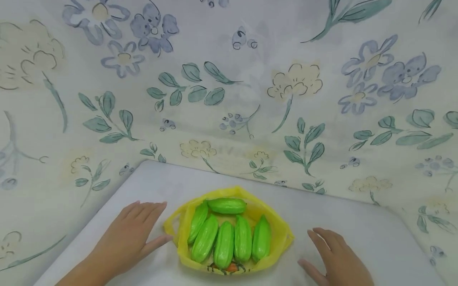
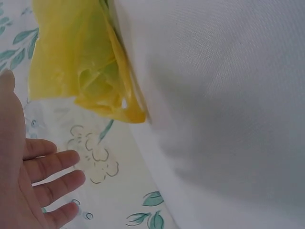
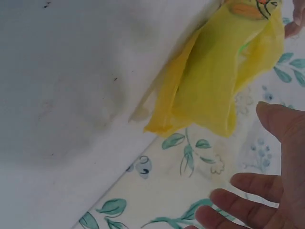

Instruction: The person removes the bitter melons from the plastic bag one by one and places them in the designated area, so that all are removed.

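Observation:
A yellow plastic bag (image 1: 237, 192) lies on the table with its mouth spread wide, seen from above in the head view. Inside rest several glossy green, ridged, cucumber-like vegetables (image 1: 225, 244), one of them crosswise at the back. My left hand (image 1: 132, 232) hovers beside the bag's left end, fingers extended and thumb toward a handle loop. On the other side, my right hand (image 1: 338, 260) is held apart from the bag, its fingers relaxed. Both wrist views show the bag's side (image 2: 62, 57) (image 3: 209, 81) near a hand that holds nothing.
The table (image 1: 157, 178) is white with a smooth cloth-like top. Behind it and at both sides hangs a pale curtain or wall covering (image 1: 247, 159) printed with flowers and leaves. A dark and orange printed design (image 1: 232, 267) marks the bag's front.

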Demonstrator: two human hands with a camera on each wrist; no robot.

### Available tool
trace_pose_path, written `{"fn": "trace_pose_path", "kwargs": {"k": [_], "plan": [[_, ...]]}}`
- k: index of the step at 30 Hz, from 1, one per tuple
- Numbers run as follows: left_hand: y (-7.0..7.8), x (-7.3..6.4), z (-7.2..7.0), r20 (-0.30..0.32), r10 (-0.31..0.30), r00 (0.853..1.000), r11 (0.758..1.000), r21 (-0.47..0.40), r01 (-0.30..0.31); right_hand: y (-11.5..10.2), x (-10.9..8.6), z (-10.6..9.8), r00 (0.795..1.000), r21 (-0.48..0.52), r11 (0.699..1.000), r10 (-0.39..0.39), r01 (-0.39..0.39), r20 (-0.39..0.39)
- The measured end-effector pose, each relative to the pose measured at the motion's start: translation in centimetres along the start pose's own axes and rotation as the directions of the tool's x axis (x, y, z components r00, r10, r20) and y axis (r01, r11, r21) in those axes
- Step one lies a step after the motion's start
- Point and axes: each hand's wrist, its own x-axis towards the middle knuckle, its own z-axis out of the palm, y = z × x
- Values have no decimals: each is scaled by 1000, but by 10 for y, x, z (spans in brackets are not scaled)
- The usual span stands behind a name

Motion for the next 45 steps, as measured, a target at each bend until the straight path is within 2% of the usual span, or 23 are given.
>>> {"fn": "trace_pose_path", "kwargs": {"k": [8,16,22,29,35,39,45], "plan": [[3,4,-2,13,-47,999,999,12,47,-21,15,-8,997,72,997,-1,-5,82],[13,7,2,23,-103,994,991,-85,105,-32,27,-11,986,68,998,-18,7,168],[18,9,6,7,-107,994,985,-132,107,-38,34,-12,986,108,991,-98,83,137],[22,14,10,-48,-83,995,988,-137,76,-43,39,-10,981,146,982,-137,117,136],[24,16,12,-72,-95,993,982,-168,81,-45,42,-4,973,184,969,-189,163,130],[27,19,12,-51,-109,993,970,-223,95,-46,44,0,971,208,959,-217,192,104],[33,26,12,41,-147,988,942,-298,153,-45,43,7,970,205,955,-232,214,67]]}}
